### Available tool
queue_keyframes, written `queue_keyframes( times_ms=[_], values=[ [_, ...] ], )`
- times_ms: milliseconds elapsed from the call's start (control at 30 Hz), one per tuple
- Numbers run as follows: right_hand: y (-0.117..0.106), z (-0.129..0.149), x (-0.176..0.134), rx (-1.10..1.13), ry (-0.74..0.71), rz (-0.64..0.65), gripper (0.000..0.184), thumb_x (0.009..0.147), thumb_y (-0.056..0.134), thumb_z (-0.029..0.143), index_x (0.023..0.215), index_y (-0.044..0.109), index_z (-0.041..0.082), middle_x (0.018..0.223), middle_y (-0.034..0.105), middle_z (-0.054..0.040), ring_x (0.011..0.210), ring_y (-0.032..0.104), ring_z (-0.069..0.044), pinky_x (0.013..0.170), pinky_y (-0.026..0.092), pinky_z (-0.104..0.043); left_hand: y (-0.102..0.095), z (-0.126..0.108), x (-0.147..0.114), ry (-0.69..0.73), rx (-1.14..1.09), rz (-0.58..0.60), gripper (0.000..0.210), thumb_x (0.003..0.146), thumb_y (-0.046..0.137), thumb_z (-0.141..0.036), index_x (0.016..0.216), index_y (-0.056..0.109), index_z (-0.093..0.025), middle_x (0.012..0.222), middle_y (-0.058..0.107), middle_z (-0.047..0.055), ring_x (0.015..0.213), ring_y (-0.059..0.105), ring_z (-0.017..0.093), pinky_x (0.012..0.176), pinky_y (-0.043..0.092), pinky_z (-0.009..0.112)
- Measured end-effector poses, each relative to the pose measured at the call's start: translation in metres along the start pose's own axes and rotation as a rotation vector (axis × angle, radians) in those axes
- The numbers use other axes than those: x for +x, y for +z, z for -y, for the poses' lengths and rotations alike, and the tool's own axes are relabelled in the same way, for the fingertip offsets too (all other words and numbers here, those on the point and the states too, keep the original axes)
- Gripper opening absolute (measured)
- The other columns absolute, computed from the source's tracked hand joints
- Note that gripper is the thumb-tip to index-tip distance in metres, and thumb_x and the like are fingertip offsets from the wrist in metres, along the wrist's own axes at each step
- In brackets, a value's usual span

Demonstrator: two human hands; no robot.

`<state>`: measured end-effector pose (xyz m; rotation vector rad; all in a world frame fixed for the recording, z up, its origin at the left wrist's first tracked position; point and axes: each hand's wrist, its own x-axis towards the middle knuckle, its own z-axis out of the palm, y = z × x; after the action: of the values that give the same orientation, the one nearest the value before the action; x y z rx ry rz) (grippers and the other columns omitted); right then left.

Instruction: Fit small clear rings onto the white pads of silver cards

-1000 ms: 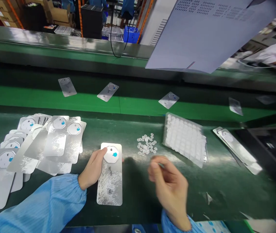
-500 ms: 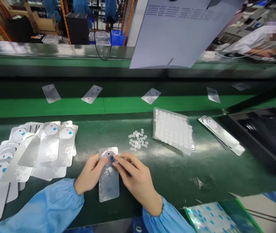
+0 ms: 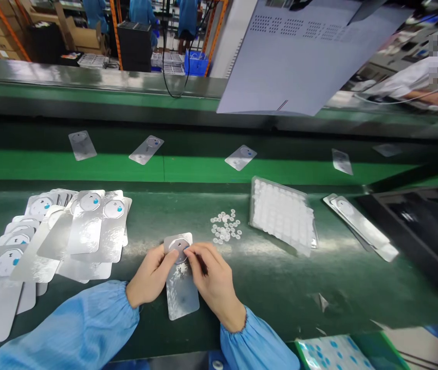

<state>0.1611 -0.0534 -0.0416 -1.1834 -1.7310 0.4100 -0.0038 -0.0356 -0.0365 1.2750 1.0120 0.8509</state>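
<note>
Silver plate with rounded corners is held upper end away from the person, near the front of the green counter, between both hands; whether its lower end rests on the surface cannot be told. The left hand is clamped on its upper left edge, thumb lying over the octagonal panel, a grip that seems meant to steady that end while leaving the panel's right side free. The right hand has thumb and forefinger pinched together at that side; whether anything small sits between them is hidden.

Just beyond the right hand, small translucent discs lie loosely scattered, probably so that single ones can be picked up with little reach. Behind them to the right, a clear tray of white pieces stands tilted. More silver plates overlap in a pile left of the left arm, panels facing up, likely to keep each within easy reach. Other plates lie well apart along the bright green strip at the back.
</note>
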Motion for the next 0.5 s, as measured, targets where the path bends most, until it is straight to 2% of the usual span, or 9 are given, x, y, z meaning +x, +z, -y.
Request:
queue_keyframes(
  times_ms=[100, 200, 267, 333, 400, 467, 500],
  values=[
    [-0.002, -0.001, 0.005, 0.059, 0.148, -0.029, 0.017, 0.103, 0.054, 0.025, 0.092, 0.065, 0.021, 0.085, 0.066, -0.0049, 0.074, 0.065, -0.017, 0.065, 0.055, -0.028, 0.000, 0.001, -0.001, -0.008, -0.002, -0.017, 0.035, 0.100, 0.050, -0.046, 0.087, 0.061, -0.015, 0.077, 0.057, 0.000, 0.070, 0.050, 0.015, 0.064, 0.042, 0.026],
    [-0.027, -0.006, 0.002, 0.240, 0.412, -0.092, 0.026, 0.104, 0.055, 0.038, 0.087, 0.062, 0.021, 0.069, 0.058, 0.0006, 0.057, 0.054, -0.013, 0.052, 0.046, -0.025, -0.001, 0.000, -0.001, -0.050, -0.012, -0.060, 0.036, 0.099, 0.051, -0.047, 0.085, 0.062, -0.015, 0.076, 0.060, 0.001, 0.070, 0.053, 0.016, 0.064, 0.044, 0.026],
    [-0.063, -0.015, -0.011, 0.323, 0.562, -0.217, 0.029, 0.100, 0.061, 0.047, 0.089, 0.063, 0.020, 0.066, 0.057, 0.0018, 0.053, 0.052, -0.012, 0.051, 0.044, -0.025, -0.002, -0.003, 0.001, -0.079, -0.019, -0.081, 0.036, 0.097, 0.053, -0.047, 0.083, 0.063, -0.015, 0.076, 0.063, 0.001, 0.069, 0.055, 0.017, 0.064, 0.044, 0.026],
    [-0.114, -0.029, -0.035, 0.303, 0.677, -0.406, 0.034, 0.089, 0.074, 0.054, 0.093, 0.066, 0.021, 0.069, 0.061, -0.0003, 0.056, 0.055, -0.014, 0.051, 0.045, -0.026, -0.003, -0.006, 0.004, -0.095, -0.018, -0.101, 0.036, 0.095, 0.056, -0.047, 0.080, 0.063, -0.016, 0.075, 0.065, 0.001, 0.070, 0.057, 0.017, 0.066, 0.046, 0.027],
    [-0.172, -0.042, -0.067, 0.187, 0.758, -0.563, 0.042, 0.075, 0.083, 0.059, 0.090, 0.068, 0.022, 0.068, 0.061, -0.0012, 0.054, 0.053, -0.015, 0.049, 0.044, -0.029, -0.005, -0.007, 0.005, -0.101, -0.005, -0.135, 0.036, 0.090, 0.062, -0.049, 0.076, 0.064, -0.016, 0.073, 0.066, 0.001, 0.071, 0.058, 0.018, 0.068, 0.047, 0.028],
    [-0.222, -0.049, -0.105, -0.006, 0.792, -0.627, 0.049, 0.068, 0.077, 0.071, 0.072, 0.061, 0.025, 0.060, 0.053, 0.0009, 0.047, 0.045, -0.015, 0.046, 0.040, -0.031, -0.009, -0.003, 0.005, -0.116, 0.012, -0.166, 0.037, 0.086, 0.067, -0.051, 0.075, 0.067, -0.016, 0.073, 0.069, 0.002, 0.073, 0.061, 0.020, 0.070, 0.048, 0.028],
    [-0.239, -0.051, -0.124, -0.110, 0.815, -0.635, 0.052, 0.066, 0.072, 0.076, 0.065, 0.056, 0.026, 0.056, 0.048, 0.0017, 0.044, 0.041, -0.015, 0.045, 0.039, -0.033, -0.013, 0.001, 0.005, -0.128, 0.026, -0.179, 0.038, 0.085, 0.070, -0.053, 0.078, 0.069, -0.015, 0.074, 0.071, 0.002, 0.075, 0.063, 0.021, 0.070, 0.048, 0.028]
  ],
)
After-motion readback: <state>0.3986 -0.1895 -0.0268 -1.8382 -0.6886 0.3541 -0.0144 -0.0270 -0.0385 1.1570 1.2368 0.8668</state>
